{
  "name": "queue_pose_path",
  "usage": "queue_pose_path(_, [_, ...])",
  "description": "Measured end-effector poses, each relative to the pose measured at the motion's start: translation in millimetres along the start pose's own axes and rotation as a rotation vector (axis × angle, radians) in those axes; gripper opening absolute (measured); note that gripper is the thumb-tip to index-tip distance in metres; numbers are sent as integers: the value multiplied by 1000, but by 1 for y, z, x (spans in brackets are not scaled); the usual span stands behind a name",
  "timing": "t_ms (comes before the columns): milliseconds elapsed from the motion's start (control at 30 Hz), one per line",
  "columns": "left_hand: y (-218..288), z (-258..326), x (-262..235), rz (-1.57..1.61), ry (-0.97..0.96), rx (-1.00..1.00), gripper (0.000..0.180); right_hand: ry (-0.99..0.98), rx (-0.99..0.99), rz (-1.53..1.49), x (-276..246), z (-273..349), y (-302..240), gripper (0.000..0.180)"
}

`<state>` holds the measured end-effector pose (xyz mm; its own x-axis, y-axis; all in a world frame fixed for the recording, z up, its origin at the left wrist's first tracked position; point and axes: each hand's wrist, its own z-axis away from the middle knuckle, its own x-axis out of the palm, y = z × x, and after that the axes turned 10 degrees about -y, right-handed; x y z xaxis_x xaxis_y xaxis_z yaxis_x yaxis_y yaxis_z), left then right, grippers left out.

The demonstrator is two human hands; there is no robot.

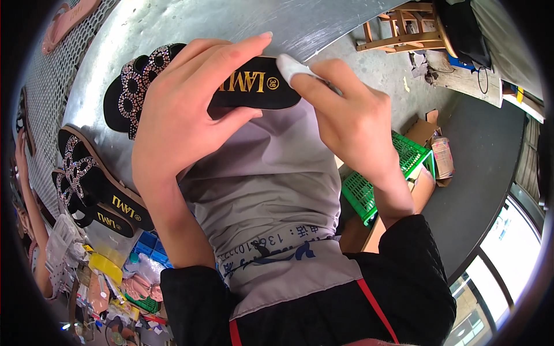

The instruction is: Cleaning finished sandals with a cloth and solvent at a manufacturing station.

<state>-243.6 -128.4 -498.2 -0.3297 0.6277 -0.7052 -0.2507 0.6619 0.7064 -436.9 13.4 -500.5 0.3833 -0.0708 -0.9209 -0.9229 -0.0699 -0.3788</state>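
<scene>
A black slide sandal (288, 99), its straps covered in glittering stones and its insole printed in gold, lies sideways in front of me. My left hand (179, 109) is wrapped over its middle, thumb at the near edge and fingers along the far edge. At the heel end, my right hand (352, 109) is curled, with a white cloth-like piece (292, 69) over its fingertip touching the heel's rim. Whether the piece is wrapped round the finger or pinched, the palm side hides. Two matching sandals (104, 187) lie by my left forearm.
Under the sandals is a shiny metal table (323, 23), with a white mesh surface (69, 63) to its left carrying a pink sandal (66, 23). A green crate (360, 193) and cardboard stand at right. Other people's arms show at the far left, above cluttered supplies.
</scene>
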Motion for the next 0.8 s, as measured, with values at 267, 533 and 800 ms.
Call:
queue_pose_path(267, [-4, 3, -1, -24, -17, 9, 77, -51, -60, -68, 18, 69, -20, 32])
queue_pose_path(533, [-3, 9, -2, -6, -7, 18, 73, 219, -55, 34, 36, 30, -41, 36])
queue_pose_path(800, [-5, 14, -6, 2, 2, 32, 71, 404, 105, 77, 67, 48, -19, 36])
